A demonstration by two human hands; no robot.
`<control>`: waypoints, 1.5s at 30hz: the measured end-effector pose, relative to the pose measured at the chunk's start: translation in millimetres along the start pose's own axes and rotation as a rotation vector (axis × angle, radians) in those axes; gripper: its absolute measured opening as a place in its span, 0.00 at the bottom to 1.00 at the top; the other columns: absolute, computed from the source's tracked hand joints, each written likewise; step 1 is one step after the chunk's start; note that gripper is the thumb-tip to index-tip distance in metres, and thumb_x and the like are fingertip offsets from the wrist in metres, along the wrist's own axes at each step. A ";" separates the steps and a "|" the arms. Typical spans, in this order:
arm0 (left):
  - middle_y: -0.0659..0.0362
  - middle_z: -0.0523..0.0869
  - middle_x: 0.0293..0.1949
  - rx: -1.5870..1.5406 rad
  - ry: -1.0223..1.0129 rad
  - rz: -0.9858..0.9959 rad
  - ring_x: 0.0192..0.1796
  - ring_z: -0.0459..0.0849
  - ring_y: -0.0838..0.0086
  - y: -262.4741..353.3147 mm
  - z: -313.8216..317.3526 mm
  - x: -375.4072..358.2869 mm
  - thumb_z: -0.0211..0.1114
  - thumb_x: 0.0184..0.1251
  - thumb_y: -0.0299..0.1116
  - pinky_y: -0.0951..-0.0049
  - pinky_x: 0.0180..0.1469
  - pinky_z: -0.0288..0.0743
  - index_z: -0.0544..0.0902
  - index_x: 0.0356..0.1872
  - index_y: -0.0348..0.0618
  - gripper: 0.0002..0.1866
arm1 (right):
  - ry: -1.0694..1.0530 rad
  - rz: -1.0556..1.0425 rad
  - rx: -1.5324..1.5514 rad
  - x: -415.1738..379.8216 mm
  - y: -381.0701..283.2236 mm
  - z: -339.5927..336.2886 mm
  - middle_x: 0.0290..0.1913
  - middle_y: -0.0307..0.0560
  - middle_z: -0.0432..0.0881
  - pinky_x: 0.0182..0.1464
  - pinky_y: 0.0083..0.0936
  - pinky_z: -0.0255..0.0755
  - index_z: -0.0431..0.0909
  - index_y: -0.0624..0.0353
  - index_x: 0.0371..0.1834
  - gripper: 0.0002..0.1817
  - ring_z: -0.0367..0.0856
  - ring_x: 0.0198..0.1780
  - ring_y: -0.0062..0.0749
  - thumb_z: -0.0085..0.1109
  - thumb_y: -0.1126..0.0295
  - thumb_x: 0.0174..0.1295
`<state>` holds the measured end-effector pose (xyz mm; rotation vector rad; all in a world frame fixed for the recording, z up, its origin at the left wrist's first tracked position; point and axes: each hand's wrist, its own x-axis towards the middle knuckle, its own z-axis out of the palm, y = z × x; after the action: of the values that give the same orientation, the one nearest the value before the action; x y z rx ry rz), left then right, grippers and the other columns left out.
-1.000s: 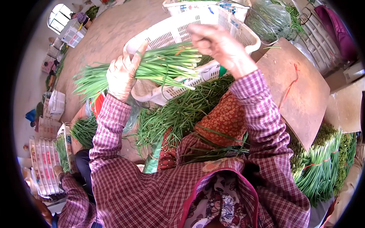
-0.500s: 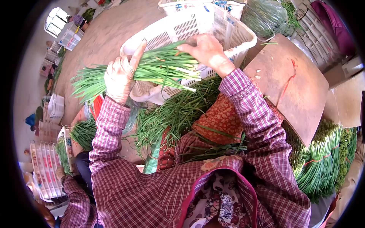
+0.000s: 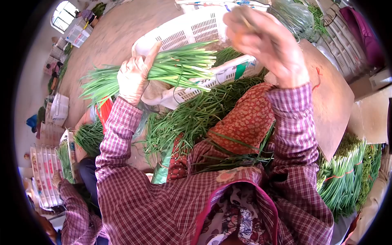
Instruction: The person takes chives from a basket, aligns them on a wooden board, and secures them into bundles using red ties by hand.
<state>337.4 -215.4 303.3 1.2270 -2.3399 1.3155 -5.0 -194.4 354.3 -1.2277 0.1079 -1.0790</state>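
My left hand (image 3: 133,78) is wrapped round a bunch of garlic chives (image 3: 183,65), its thumb stretched along the top. The pale cut ends point right and the green tips fan out to the left. The bunch is held over the near side of a white plastic crate (image 3: 163,39). My right hand (image 3: 267,43) is raised at the crate's right end, apart from the bunch, its curled fingers smeared by motion. Below both hands, a loose heap of chives (image 3: 183,126) lies across my lap beside a red flowered cloth (image 3: 247,118).
A board (image 3: 330,94) with a red tie (image 3: 317,77) lies on the right, above tied chive bundles (image 3: 343,175). Red strips (image 3: 105,112) and more chives (image 3: 89,138) are at the left. Another person's sleeve (image 3: 77,208) shows at the lower left, near stacked white crates (image 3: 45,175).
My right hand has left the cut ends of the bunch and moved right and up. My left hand keeps its hold on the chives, shifted slightly right.
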 end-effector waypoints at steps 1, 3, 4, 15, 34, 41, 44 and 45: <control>0.66 0.72 0.23 0.006 -0.004 -0.006 0.25 0.78 0.75 -0.9 2.6 -1.3 0.59 0.52 0.22 0.72 0.32 0.78 0.60 0.75 0.71 0.46 | -0.078 0.056 -0.117 -6.5 -2.8 0.9 0.38 0.45 0.85 0.31 0.14 0.72 0.81 0.64 0.47 0.18 0.77 0.28 0.16 0.55 0.58 0.70; 0.65 0.71 0.22 -0.025 0.006 -0.004 0.24 0.77 0.74 -1.5 7.1 -2.8 0.59 0.51 0.22 0.72 0.31 0.78 0.60 0.75 0.71 0.47 | -0.069 0.102 -0.504 -10.2 8.7 9.1 0.34 0.44 0.86 0.37 0.21 0.74 0.83 0.62 0.45 0.19 0.79 0.30 0.21 0.55 0.56 0.70; 0.66 0.68 0.21 -0.007 0.019 0.012 0.22 0.74 0.75 -1.3 8.2 -1.7 0.59 0.52 0.21 0.74 0.30 0.77 0.60 0.75 0.71 0.46 | -0.073 0.128 -0.693 -11.4 14.1 14.1 0.33 0.44 0.86 0.39 0.25 0.75 0.84 0.62 0.44 0.19 0.81 0.31 0.23 0.55 0.55 0.70; 0.59 0.81 0.31 0.059 -0.020 0.032 0.27 0.79 0.70 10.5 -16.1 16.3 0.64 0.57 0.32 0.69 0.35 0.78 0.61 0.74 0.73 0.42 | 0.374 0.030 -1.541 19.2 92.3 28.1 0.34 0.44 0.85 0.43 0.38 0.77 0.85 0.54 0.35 0.16 0.85 0.38 0.43 0.66 0.53 0.58; 0.57 0.82 0.33 -0.463 0.026 -0.206 0.38 0.84 0.61 -9.8 -3.1 -1.0 0.69 0.57 0.39 0.61 0.40 0.79 0.73 0.66 0.72 0.32 | 0.170 0.063 0.307 -7.7 61.9 -21.7 0.47 0.44 0.81 0.50 0.27 0.76 0.70 0.64 0.59 0.20 0.80 0.50 0.27 0.57 0.64 0.70; 0.55 0.85 0.41 -0.349 -0.244 -0.445 0.43 0.85 0.59 -40.1 56.3 -41.9 0.69 0.57 0.36 0.63 0.44 0.79 0.78 0.61 0.69 0.28 | 0.248 -0.009 0.303 -66.1 24.3 0.2 0.47 0.49 0.80 0.53 0.37 0.78 0.62 0.70 0.66 0.28 0.79 0.53 0.33 0.58 0.64 0.69; 0.55 0.88 0.43 -0.679 -0.355 -0.724 0.42 0.86 0.68 -49.1 57.7 -50.8 0.67 0.60 0.30 0.70 0.43 0.79 0.82 0.57 0.57 0.22 | 0.269 0.158 -0.069 -89.0 17.7 -2.8 0.43 0.48 0.83 0.45 0.34 0.81 0.72 0.66 0.60 0.26 0.83 0.46 0.33 0.62 0.60 0.66; 0.55 0.88 0.43 -0.672 -0.352 -0.727 0.42 0.86 0.68 -54.3 68.5 -55.4 0.67 0.60 0.30 0.70 0.43 0.79 0.82 0.57 0.57 0.22 | 0.075 0.265 -0.298 -94.4 21.1 -17.5 0.40 0.46 0.85 0.42 0.30 0.81 0.78 0.61 0.56 0.22 0.85 0.40 0.33 0.62 0.59 0.65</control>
<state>427.7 -251.6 268.1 1.8537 -1.9129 0.0778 -52.9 -141.0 287.1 -1.3934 0.4903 -0.8966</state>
